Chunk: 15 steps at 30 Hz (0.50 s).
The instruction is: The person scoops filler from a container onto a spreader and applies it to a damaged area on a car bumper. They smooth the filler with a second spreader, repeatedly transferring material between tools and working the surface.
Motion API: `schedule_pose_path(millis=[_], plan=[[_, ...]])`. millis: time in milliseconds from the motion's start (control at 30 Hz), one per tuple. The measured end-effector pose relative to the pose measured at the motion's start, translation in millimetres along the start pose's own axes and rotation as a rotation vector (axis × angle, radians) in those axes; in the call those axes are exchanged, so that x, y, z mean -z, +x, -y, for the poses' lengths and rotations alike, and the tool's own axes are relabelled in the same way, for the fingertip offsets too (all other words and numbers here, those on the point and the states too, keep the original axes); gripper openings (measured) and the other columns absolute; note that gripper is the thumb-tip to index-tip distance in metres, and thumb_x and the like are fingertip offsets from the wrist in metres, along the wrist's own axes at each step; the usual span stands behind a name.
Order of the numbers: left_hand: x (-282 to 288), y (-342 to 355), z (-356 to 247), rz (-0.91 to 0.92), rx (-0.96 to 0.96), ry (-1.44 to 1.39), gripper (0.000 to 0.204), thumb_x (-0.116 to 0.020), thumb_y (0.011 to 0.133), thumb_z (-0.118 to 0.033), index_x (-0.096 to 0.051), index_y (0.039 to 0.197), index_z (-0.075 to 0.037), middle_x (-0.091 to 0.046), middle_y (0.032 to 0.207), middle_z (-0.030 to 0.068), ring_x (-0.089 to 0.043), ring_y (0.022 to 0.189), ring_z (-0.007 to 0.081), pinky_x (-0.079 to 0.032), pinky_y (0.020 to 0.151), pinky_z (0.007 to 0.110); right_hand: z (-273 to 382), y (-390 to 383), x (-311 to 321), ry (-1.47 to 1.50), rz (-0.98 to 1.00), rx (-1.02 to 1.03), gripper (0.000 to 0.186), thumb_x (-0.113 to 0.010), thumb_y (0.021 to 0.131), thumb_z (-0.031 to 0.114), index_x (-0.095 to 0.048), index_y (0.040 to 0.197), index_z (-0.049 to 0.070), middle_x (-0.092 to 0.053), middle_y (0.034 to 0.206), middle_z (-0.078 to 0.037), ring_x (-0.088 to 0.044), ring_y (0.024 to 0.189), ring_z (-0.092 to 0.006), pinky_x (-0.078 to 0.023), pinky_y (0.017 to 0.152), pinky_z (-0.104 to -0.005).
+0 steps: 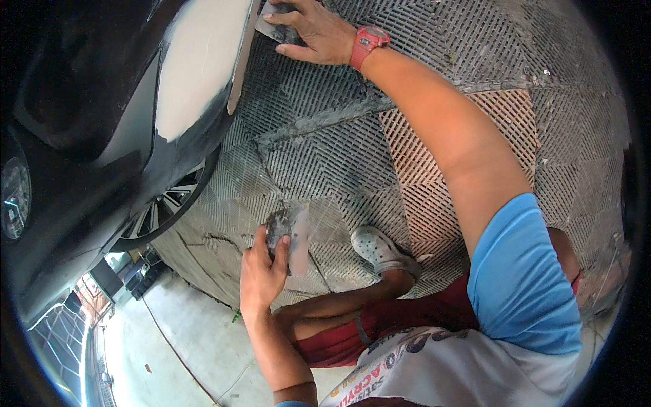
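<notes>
My left hand [263, 275] is closed on a flat putty spreader [298, 237], pale along its blade and smeared dark grey where the thumb and fingers press. It is held over the floor, apart from the car. Farther off, my right hand [312, 34], with a red watch [369, 46] on the wrist, grips a second putty spreader [270, 28] with a dark, stained grip. That blade lies right beside the edge of a car panel; whether they touch I cannot tell. A broad whitish patch of filler [196, 64] covers part of the dark car body [129, 129].
Below the panel is a car wheel [166, 207], and a headlight [15, 197] sits at far left. Grey slatted floor tiles [325, 163] with a tan section [434, 197] spread under my arms. My foot in a pale clog [376, 245] rests on them. A hose or cable [169, 339] crosses the concrete.
</notes>
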<state>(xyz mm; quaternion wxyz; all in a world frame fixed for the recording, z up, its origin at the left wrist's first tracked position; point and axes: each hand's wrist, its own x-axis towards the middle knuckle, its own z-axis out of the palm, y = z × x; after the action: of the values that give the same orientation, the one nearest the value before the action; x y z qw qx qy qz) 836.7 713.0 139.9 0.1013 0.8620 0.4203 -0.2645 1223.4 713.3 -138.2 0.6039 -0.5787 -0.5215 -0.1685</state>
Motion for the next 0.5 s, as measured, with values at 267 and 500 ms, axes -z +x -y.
schedule_pose_path(millis=[267,500], plan=[[0.0,0.4,-2.7,0.038,0.046,-0.039,0.066,-0.071,0.109,-0.039,-0.06,0.149,0.011,-0.072,0.094,0.0373,-0.073,0.094,0.0526,-0.057,0.087,0.056,17.7,21.8,-5.9,0.126,-0.304,-0.421,0.058,-0.058,0.11,0.023,-0.04,0.161,0.001,-0.047,0.155,-0.027,-0.05,0.144,-0.0487,-0.038,0.127,-0.0521],[0.1,0.1,-5.9,-0.031,-0.044,-0.004,0.062,-0.073,0.109,-0.036,-0.06,0.148,0.011,-0.071,0.084,0.0342,-0.072,0.083,0.0502,-0.057,0.083,0.054,41.1,18.8,-41.0,0.195,-0.411,-0.472,0.05,-0.058,0.112,0.036,-0.053,0.154,0.01,-0.053,0.146,-0.022,-0.06,0.131,-0.0436,-0.05,0.114,-0.0461]])
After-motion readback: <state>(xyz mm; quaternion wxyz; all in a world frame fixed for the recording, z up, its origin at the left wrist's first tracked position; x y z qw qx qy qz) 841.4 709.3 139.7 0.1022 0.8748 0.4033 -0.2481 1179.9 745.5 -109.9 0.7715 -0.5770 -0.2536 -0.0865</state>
